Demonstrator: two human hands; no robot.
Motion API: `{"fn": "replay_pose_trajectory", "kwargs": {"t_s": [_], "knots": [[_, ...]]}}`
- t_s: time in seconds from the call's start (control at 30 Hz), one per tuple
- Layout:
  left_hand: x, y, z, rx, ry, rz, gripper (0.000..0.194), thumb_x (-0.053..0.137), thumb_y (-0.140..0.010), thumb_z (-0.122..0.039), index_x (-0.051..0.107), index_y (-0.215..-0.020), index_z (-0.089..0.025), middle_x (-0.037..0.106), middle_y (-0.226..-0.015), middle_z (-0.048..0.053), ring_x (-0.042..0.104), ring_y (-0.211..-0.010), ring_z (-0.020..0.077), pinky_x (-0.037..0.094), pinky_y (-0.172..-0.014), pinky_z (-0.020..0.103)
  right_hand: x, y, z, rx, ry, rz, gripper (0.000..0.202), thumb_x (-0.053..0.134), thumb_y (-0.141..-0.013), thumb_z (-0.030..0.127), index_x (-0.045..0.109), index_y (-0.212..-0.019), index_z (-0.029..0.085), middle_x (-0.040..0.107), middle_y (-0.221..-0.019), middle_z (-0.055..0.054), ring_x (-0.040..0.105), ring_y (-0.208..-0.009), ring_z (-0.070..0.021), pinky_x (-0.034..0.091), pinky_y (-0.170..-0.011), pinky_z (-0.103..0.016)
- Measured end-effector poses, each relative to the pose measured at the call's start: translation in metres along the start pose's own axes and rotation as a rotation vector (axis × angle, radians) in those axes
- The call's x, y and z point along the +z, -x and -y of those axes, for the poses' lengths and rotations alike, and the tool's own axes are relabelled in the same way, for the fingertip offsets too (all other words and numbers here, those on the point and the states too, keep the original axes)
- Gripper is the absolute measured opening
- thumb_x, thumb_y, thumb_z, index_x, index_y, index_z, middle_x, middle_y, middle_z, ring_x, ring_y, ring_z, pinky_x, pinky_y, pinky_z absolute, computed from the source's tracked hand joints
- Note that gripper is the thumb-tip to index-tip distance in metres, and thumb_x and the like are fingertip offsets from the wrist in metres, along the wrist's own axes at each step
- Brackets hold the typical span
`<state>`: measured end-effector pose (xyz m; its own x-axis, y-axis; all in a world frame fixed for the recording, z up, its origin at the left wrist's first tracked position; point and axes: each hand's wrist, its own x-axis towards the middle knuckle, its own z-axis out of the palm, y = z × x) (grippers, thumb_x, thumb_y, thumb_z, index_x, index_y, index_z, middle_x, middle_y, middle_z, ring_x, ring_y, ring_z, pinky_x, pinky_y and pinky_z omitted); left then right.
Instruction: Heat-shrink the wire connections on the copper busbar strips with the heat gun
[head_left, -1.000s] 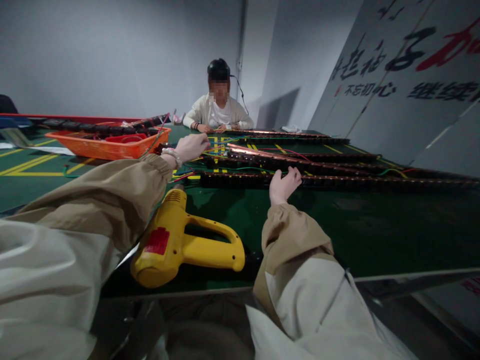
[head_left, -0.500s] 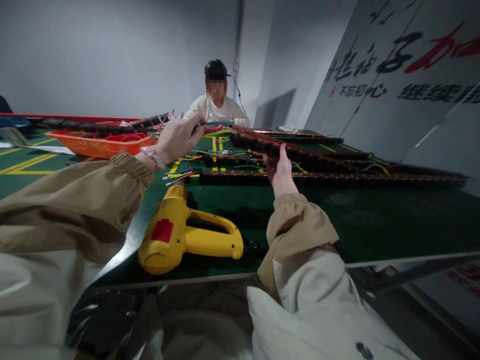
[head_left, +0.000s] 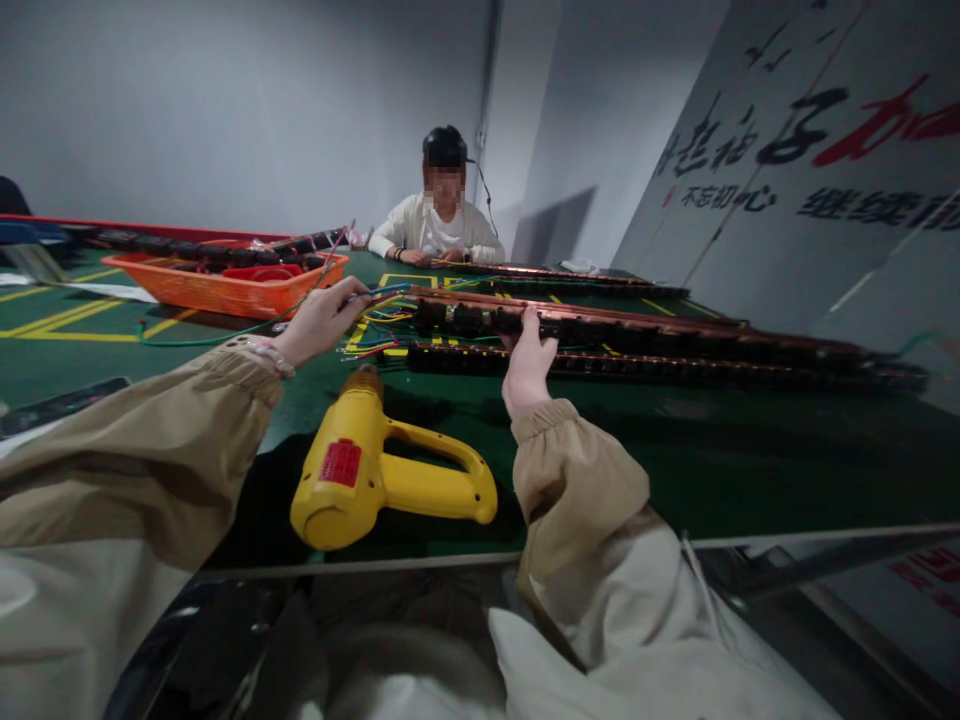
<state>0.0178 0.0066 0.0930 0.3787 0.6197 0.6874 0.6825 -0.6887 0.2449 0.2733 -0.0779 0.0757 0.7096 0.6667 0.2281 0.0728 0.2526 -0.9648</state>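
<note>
A long black bar with copper-coloured strips along its top [head_left: 637, 328] lies across the far side of the table. My right hand [head_left: 529, 362] grips it from the near side, thumb on top. Coloured wires [head_left: 390, 292] come out of the bar's left end, and my left hand [head_left: 326, 318] pinches them between closed fingers. From that hand a green wire [head_left: 217, 342] trails leftward over the table. A second black bar [head_left: 645, 370] lies in front, with wires at its left end. Nearer me, a yellow heat gun [head_left: 375, 470] rests on its side, apart from both hands.
An orange basket [head_left: 187, 292] with dark parts stands at the left. Beyond the bars, a co-worker [head_left: 442, 225] sits at the green table [head_left: 675, 450], hands on it. A dark flat object [head_left: 64, 405] lies at the left edge.
The held bar has come down from a raised, tilted position to nearly level. My left hand has moved lower and left with the wires. My right hand is also lower.
</note>
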Motion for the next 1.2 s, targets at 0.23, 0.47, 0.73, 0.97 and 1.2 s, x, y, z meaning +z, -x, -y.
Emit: {"fn": "replay_pose_trajectory", "kwargs": {"t_s": [0.23,0.47,0.73,0.97,1.2], "knots": [[-0.008,-0.004,0.008,0.016,-0.128,0.15,0.036,0.039,-0.086,-0.046,0.063,-0.097,-0.021,0.057,-0.065,0.0,0.051,-0.059,0.0145,0.033,-0.057,0.022,0.007,0.011,-0.007,0.272,-0.176,0.091,0.035,0.05,-0.091,0.038,0.051,-0.117,0.015,0.057,-0.109,-0.007,0.059,-0.089,-0.0147,0.052,-0.074,-0.033],[0.016,0.021,0.034,-0.026,-0.16,0.339,0.037,0.035,-0.087,-0.049,0.06,-0.098,-0.024,0.062,-0.072,0.001,0.058,-0.065,0.0173,0.035,-0.058,0.023,-0.025,0.06,0.013,0.419,-0.091,0.502,0.038,0.044,-0.092,0.035,0.046,-0.123,0.014,0.053,-0.123,-0.012,0.061,-0.091,-0.0158,0.052,-0.077,-0.035],[0.039,0.03,0.031,-0.028,-0.039,0.416,0.038,0.035,-0.086,-0.051,0.059,-0.096,-0.023,0.063,-0.077,0.001,0.056,-0.068,0.0163,0.036,-0.06,0.023,-0.06,0.17,0.04,-0.423,0.668,1.021,0.066,0.071,-0.066,0.043,0.052,-0.127,0.023,0.052,-0.13,-0.005,0.044,-0.12,-0.0285,0.032,-0.103,-0.05],[0.053,0.023,0.021,-0.002,0.015,0.464,0.039,0.036,-0.085,-0.05,0.06,-0.095,-0.021,0.062,-0.075,0.001,0.054,-0.066,0.0154,0.036,-0.059,0.023,-0.05,0.182,0.007,-0.651,1.087,0.854,0.08,0.063,-0.071,0.052,0.037,-0.137,0.016,0.059,-0.103,-0.01,0.054,-0.091,-0.0276,0.045,-0.08,-0.045],[0.059,0.032,0.01,0.03,-0.049,0.467,0.035,0.036,-0.087,-0.047,0.06,-0.096,-0.024,0.064,-0.081,0.002,0.057,-0.07,0.0171,0.035,-0.059,0.024,-0.098,0.157,0.002,-0.615,1.14,0.746,0.021,0.061,-0.071,0.035,0.057,-0.087,0.022,0.062,-0.085,-0.003,0.056,-0.08,-0.0228,0.041,-0.072,-0.036]]}}
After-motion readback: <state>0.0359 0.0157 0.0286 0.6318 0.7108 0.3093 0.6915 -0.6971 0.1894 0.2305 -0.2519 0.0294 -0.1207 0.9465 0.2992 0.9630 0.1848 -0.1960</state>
